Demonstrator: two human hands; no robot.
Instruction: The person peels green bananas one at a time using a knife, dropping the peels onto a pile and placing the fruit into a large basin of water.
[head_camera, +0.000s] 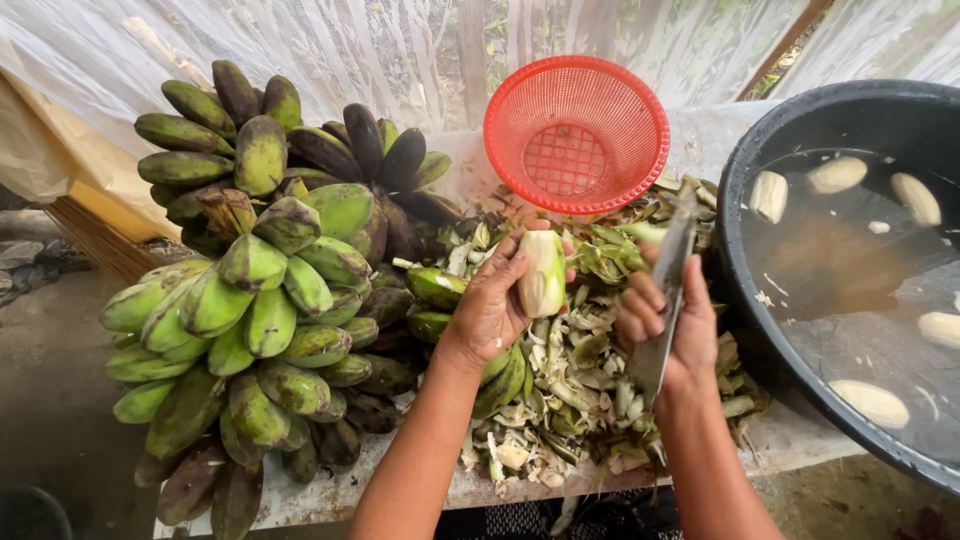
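Note:
My left hand (490, 305) grips a partly peeled green banana (543, 272), its pale flesh showing, held upright over a heap of peelings (570, 370). My right hand (668, 325) holds a long knife (672, 270) with the blade pointing up and away, just right of the banana. Both hands hover above the table's middle, a hand's width apart.
Big bunches of green bananas (260, 290) fill the left of the table. A red mesh basket (576, 132) leans at the back. A black tub (760, 330) of water with several peeled bananas (872, 402) sits at right. White netting hangs behind.

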